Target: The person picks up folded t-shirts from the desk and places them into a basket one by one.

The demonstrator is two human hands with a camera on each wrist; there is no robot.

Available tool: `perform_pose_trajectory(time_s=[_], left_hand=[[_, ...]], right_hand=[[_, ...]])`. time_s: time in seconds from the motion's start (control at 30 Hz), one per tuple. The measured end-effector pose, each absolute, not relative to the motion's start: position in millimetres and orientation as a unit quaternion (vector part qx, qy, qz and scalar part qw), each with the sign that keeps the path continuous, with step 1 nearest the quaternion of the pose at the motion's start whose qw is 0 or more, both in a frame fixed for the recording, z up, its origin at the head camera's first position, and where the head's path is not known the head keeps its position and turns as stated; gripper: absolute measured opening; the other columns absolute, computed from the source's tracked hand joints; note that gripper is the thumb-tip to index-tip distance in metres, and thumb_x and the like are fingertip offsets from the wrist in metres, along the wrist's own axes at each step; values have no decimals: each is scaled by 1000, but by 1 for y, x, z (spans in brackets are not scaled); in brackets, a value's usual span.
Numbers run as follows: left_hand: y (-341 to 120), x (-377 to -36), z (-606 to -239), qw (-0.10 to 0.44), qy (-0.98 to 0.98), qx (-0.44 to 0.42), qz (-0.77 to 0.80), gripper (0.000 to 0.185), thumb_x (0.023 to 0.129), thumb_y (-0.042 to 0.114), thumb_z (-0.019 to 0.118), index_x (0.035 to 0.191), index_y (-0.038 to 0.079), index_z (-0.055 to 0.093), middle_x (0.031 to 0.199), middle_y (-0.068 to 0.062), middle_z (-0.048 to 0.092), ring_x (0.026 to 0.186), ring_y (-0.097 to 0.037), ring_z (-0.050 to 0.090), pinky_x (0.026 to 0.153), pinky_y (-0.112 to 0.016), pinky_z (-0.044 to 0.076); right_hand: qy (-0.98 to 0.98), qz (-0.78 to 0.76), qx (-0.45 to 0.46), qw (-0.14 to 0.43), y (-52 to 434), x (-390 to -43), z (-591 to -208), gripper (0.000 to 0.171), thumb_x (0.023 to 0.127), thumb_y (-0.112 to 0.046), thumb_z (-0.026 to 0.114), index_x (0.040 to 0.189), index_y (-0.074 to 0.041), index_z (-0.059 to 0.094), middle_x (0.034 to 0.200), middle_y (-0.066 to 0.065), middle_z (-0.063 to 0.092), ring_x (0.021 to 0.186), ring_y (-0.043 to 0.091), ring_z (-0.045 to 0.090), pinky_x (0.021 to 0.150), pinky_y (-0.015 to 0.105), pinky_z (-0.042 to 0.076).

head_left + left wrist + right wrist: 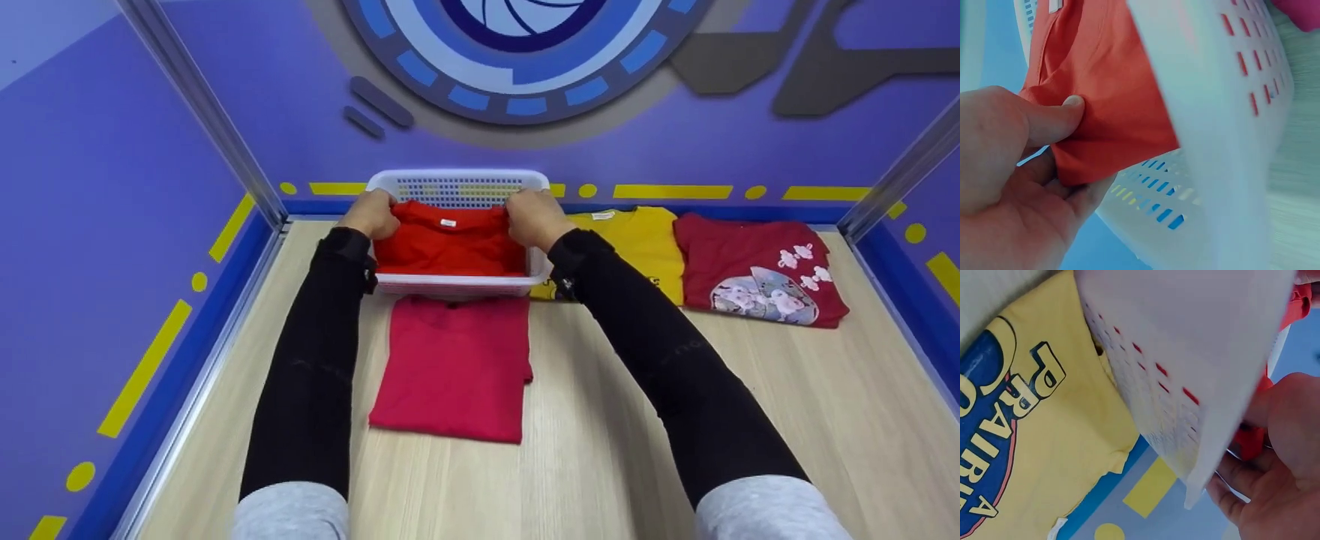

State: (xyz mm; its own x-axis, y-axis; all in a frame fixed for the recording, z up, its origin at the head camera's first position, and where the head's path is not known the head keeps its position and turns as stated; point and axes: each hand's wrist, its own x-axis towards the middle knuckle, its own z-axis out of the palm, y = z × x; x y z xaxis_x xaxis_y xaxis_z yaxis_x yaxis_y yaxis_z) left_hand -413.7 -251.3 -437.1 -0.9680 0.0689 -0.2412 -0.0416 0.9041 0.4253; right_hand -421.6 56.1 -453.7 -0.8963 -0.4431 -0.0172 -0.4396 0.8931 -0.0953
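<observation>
red shirt (448,244), white perforated basket (457,184)

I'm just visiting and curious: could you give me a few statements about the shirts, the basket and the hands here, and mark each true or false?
1. Both hands hold the red shirt in the white basket. True: left hand and right hand grip its far corners.
2. The pink shirt lies inside the basket. False: it lies folded on the table, in front of the basket.
3. The yellow shirt lies beside the basket. True.
4. The dark red printed shirt is being lifted. False: it lies on the table, untouched.
</observation>
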Motion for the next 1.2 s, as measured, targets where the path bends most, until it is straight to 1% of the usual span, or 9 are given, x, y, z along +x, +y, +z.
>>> perform_pose_trajectory(time_s=[0.2,0.37,0.67,0.8,0.83,0.97,1.07,1.17,1.2], left_hand=[[-241,-424,-433,118,972,8,201,52,97,1,52,147,-1,65,148,-24,64,121,-32,57,110,-44,51],[-238,-431,-434,115,972,0,206,53,99,2,51,151,1,62,151,-23,63,119,-32,55,107,-42,49],[-235,-438,-442,92,968,-26,232,54,100,3,51,152,-2,59,155,-24,61,124,-33,56,113,-43,49],[-232,-444,-444,84,972,-20,217,50,99,5,51,147,-3,63,150,-26,64,124,-34,58,115,-45,49],[-234,-449,-449,81,975,-20,206,49,98,6,51,144,-2,65,147,-24,66,121,-33,58,112,-44,50],[-240,-474,-474,87,980,-16,180,49,96,9,52,142,-1,66,145,-22,67,120,-32,59,109,-43,51],[-244,-488,-486,91,978,-15,187,61,99,9,52,159,1,53,158,-24,60,138,-35,59,122,-44,48],[-244,-498,-490,91,978,-13,190,75,102,9,51,174,5,31,170,-23,48,157,-37,49,133,-52,36],[-245,-502,-493,90,978,-11,190,76,102,10,52,175,7,29,172,-22,47,158,-37,48,133,-52,37]], right_hand=[[977,-54,-204,15,61,-428,-452,22,98,-8,64,112,4,76,118,25,78,114,46,74,112,60,53],[979,-64,-194,-3,60,-432,-451,19,100,-8,62,108,2,77,117,24,79,117,44,72,115,60,43],[980,-63,-183,-52,57,-444,-461,18,101,-7,62,109,1,77,119,24,79,118,46,69,116,59,35],[980,-83,-169,-70,55,-447,-467,22,104,-7,59,119,0,73,120,25,79,117,46,70,113,58,35],[980,-87,-164,-70,54,-448,-468,25,104,-7,58,125,0,71,121,25,78,118,45,69,113,58,35],[984,-84,-146,-61,50,-449,-474,44,102,-8,61,146,-3,60,129,25,77,125,46,67,117,58,33],[985,-76,-144,-48,50,-450,-476,54,101,-10,63,154,-5,54,137,25,75,130,47,64,117,59,35],[985,-73,-152,-37,52,-449,-475,50,103,-11,61,153,-4,56,145,25,70,134,48,61,114,59,39],[985,-70,-155,-34,54,-448,-474,47,104,-11,60,150,-3,59,146,24,69,135,48,59,113,59,40]])
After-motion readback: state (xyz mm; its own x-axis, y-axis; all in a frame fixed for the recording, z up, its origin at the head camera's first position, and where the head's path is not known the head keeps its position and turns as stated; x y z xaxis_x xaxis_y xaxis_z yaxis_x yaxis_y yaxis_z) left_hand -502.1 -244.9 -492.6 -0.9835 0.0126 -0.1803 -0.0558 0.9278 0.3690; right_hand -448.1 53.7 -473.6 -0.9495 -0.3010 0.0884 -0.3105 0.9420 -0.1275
